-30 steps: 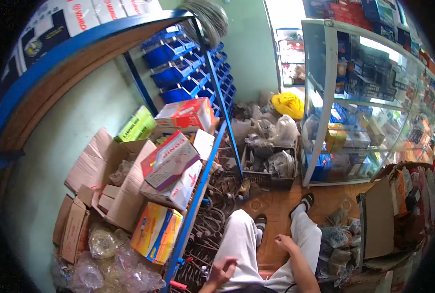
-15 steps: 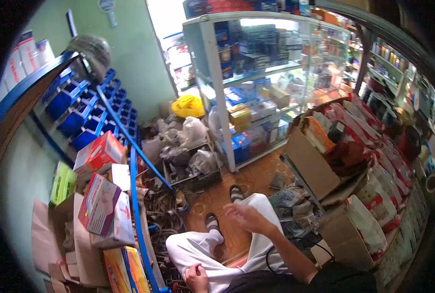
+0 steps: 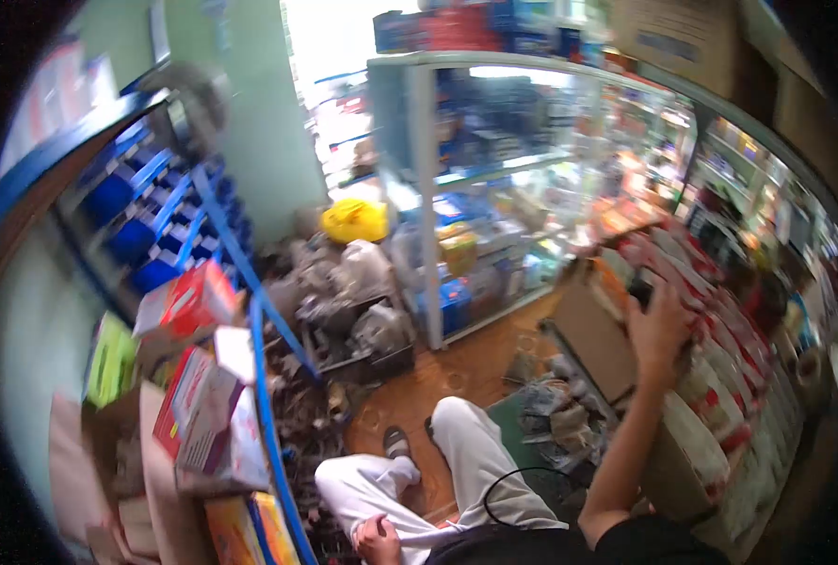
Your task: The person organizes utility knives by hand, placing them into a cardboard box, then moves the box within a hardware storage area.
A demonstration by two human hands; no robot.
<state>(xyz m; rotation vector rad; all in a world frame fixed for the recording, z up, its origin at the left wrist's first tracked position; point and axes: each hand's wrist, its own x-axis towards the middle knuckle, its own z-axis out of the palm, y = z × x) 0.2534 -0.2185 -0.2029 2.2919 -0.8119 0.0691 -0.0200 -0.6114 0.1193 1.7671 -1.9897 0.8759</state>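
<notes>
My right hand is stretched out to the right, over the open carton of packed goods. Its fingers curl round a small black object among the red-and-white plastic bags. Motion blurs the fingertips. Down at the bottom, my left hand rests on my white trousers with its fingers bent in. I cannot tell what, if anything, is inside them. A thin black cord loops over my right thigh.
A glass display cabinet with boxed goods stands ahead. Left of it, a crate holds bagged parts beneath a yellow bag. Blue rails and stacked boxes line my left. Plastic-wrapped parts lie by my right knee.
My right hand has moved from above my knees out to the right, onto the black object in the carton. The view has shifted slightly. My left hand stays on my lap.
</notes>
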